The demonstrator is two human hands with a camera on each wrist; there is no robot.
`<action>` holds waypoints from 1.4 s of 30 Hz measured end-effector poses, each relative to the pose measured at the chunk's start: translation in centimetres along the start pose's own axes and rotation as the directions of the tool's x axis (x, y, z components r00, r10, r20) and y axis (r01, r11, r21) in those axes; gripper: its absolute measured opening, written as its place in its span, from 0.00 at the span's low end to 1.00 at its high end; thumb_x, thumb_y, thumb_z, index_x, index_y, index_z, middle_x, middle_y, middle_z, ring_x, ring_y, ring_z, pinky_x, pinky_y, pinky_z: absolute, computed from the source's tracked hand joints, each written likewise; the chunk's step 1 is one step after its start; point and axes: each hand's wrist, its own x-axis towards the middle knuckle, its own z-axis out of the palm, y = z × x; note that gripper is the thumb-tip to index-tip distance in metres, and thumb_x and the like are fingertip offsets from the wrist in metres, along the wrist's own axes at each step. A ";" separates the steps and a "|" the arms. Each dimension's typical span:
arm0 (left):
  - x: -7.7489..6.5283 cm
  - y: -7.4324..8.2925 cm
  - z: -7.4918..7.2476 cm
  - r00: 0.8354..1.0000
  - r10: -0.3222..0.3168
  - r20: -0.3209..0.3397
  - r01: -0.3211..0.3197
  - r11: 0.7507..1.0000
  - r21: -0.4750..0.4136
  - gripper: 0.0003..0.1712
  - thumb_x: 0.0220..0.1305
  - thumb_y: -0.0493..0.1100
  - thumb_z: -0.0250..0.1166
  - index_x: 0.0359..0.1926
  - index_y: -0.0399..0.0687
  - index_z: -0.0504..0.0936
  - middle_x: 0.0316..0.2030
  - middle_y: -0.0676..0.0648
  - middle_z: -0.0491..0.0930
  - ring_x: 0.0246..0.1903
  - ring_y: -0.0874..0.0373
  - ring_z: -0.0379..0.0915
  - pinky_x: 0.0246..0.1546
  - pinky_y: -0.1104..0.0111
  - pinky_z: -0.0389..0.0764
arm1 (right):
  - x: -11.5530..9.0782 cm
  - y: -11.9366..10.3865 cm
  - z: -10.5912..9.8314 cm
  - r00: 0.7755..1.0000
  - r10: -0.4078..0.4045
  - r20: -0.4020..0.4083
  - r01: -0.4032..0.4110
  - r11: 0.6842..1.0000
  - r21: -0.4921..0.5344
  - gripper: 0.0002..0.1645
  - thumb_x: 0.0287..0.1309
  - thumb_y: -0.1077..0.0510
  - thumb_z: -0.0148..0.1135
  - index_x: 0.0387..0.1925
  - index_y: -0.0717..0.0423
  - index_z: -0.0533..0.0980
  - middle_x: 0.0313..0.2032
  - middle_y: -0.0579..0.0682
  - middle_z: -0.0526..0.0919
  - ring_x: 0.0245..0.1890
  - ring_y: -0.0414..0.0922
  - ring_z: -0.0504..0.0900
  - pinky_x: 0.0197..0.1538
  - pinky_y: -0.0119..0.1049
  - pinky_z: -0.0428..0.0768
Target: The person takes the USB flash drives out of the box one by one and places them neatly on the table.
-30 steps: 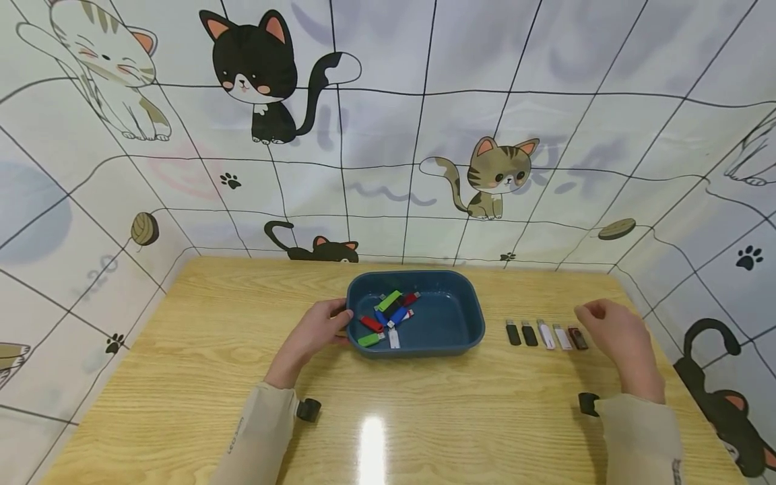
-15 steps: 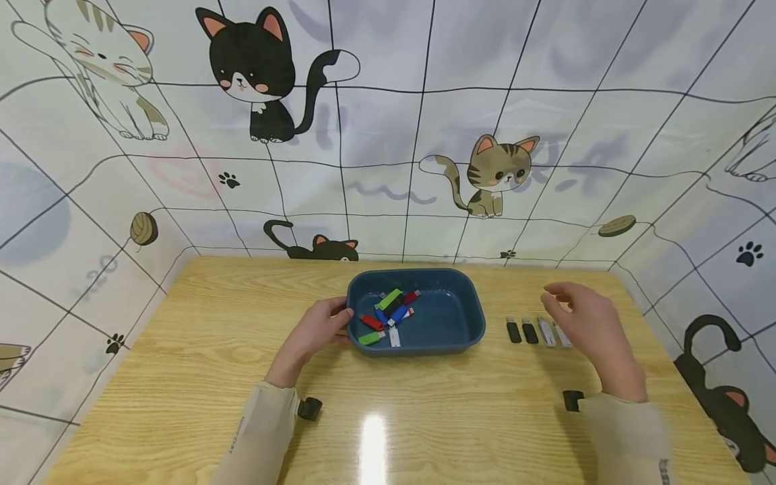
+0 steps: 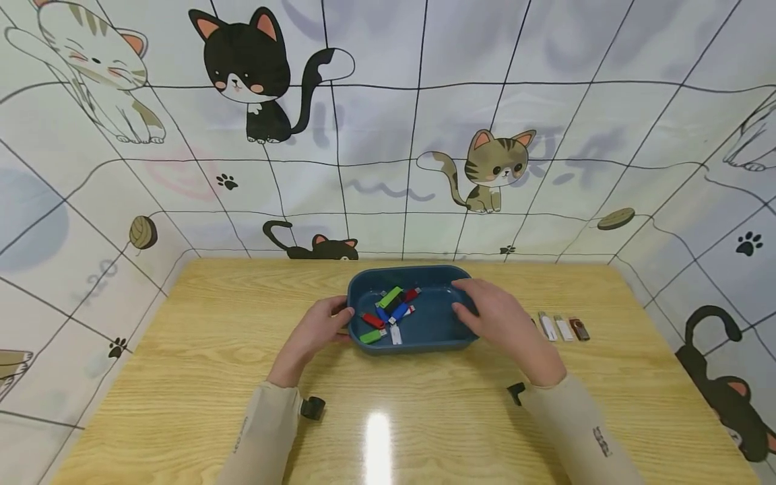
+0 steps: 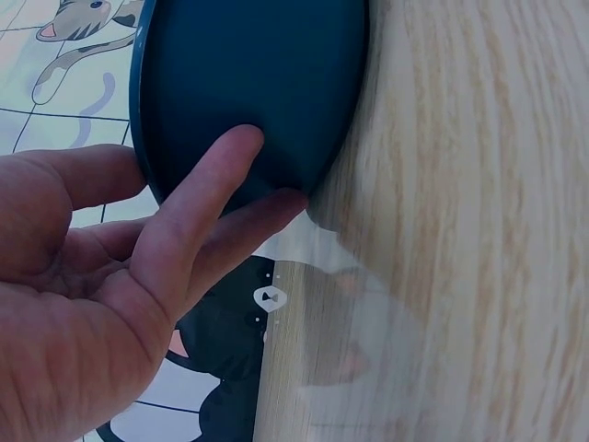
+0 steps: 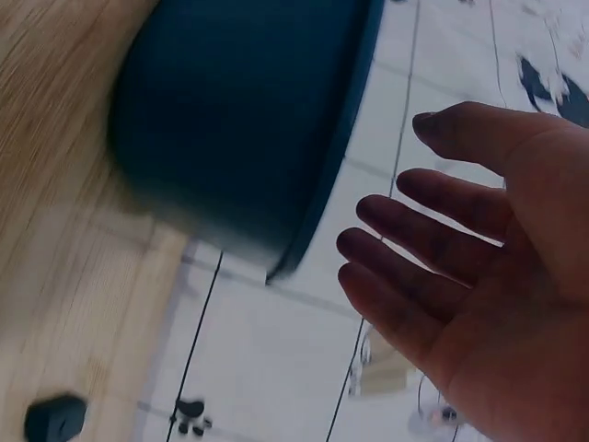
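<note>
A dark blue tray (image 3: 445, 318) stands mid-table with several small USB sticks inside, among them a green one (image 3: 390, 297), a red one (image 3: 372, 321) and a blue one (image 3: 398, 313). My left hand (image 3: 330, 323) rests with straight fingers against the tray's left outer wall (image 4: 248, 74); its fingers (image 4: 207, 198) lie flat on it. My right hand (image 3: 488, 313) hovers over the tray's right end, fingers relaxed and spread, holding nothing. In the right wrist view the right hand (image 5: 460, 267) is apart from the tray (image 5: 239, 120).
A short row of sticks lies on the wooden table right of the tray: two white ones (image 3: 547, 327) (image 3: 564, 329) and a dark red one (image 3: 578, 329). The right hand hides the row's left part. Cat-patterned walls (image 3: 388, 135) close in the table on three sides.
My right hand has swung left from the row of sticks to the tray's right end, holding nothing. The left hand has stayed on the tray's left wall.
</note>
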 end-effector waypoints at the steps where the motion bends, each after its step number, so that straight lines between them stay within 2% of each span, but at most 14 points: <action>1: 0.0 0.0 0.0 1.000 -0.002 -0.002 0.002 1.000 -0.002 0.24 0.81 0.37 0.52 0.71 0.28 0.68 0.58 0.30 0.78 0.49 0.42 0.83 0.47 0.52 0.87 | 0.5 -0.5 0.4 0.999 -0.034 0.014 0.034 0.999 -0.012 0.27 0.71 0.55 0.65 0.66 0.62 0.75 0.63 0.62 0.79 0.63 0.60 0.77 0.62 0.59 0.78; 6: 0.0 -0.1 -0.1 1.000 -0.006 -0.014 0.006 1.000 -0.009 0.25 0.81 0.37 0.53 0.72 0.29 0.68 0.58 0.31 0.78 0.49 0.44 0.84 0.48 0.52 0.87 | 2.8 -2.4 2.0 0.982 -0.176 0.074 0.180 0.983 -0.049 0.25 0.69 0.55 0.67 0.64 0.61 0.78 0.62 0.59 0.80 0.63 0.57 0.79 0.63 0.54 0.79; 12: 0.0 -0.2 -0.1 1.000 0.005 0.006 -0.005 1.000 -0.014 0.25 0.81 0.36 0.51 0.72 0.27 0.67 0.60 0.30 0.77 0.51 0.41 0.82 0.48 0.53 0.87 | 4.5 -3.4 3.8 0.953 -0.256 0.163 0.267 0.963 -0.045 0.19 0.67 0.59 0.69 0.58 0.58 0.83 0.58 0.55 0.83 0.59 0.52 0.82 0.61 0.49 0.81; 19: 0.2 -0.5 0.0 1.000 0.014 0.001 -0.014 1.000 -0.027 0.25 0.81 0.36 0.51 0.71 0.26 0.67 0.60 0.29 0.76 0.52 0.39 0.82 0.47 0.52 0.87 | 6.1 -3.6 5.1 0.927 -0.287 0.243 0.287 0.957 0.035 0.14 0.66 0.64 0.69 0.52 0.57 0.86 0.53 0.51 0.86 0.54 0.48 0.84 0.59 0.47 0.82; 26: 0.2 -0.4 0.0 1.000 0.026 0.013 -0.026 0.999 -0.024 0.24 0.81 0.36 0.51 0.71 0.26 0.67 0.58 0.29 0.77 0.52 0.39 0.82 0.47 0.53 0.87 | 6.9 -3.9 5.9 0.909 -0.316 0.273 0.325 0.946 0.015 0.15 0.64 0.65 0.71 0.52 0.58 0.86 0.52 0.51 0.85 0.53 0.47 0.84 0.59 0.44 0.83; 30: 0.2 -0.4 0.0 1.000 0.022 0.003 -0.022 1.000 -0.022 0.24 0.81 0.36 0.51 0.71 0.27 0.68 0.59 0.29 0.77 0.51 0.39 0.82 0.47 0.53 0.87 | 7.2 -4.1 6.1 0.905 -0.337 0.259 0.347 0.938 0.008 0.15 0.61 0.64 0.73 0.50 0.59 0.86 0.50 0.51 0.85 0.51 0.47 0.84 0.58 0.43 0.83; 42: 0.2 -0.3 -0.1 1.000 0.025 0.004 -0.025 1.000 -0.018 0.25 0.81 0.36 0.51 0.71 0.27 0.68 0.60 0.28 0.76 0.53 0.37 0.81 0.47 0.51 0.87 | 7.7 -4.0 7.1 0.911 -0.325 0.254 0.351 0.934 -0.064 0.11 0.61 0.60 0.75 0.45 0.56 0.86 0.46 0.50 0.85 0.47 0.48 0.84 0.55 0.43 0.84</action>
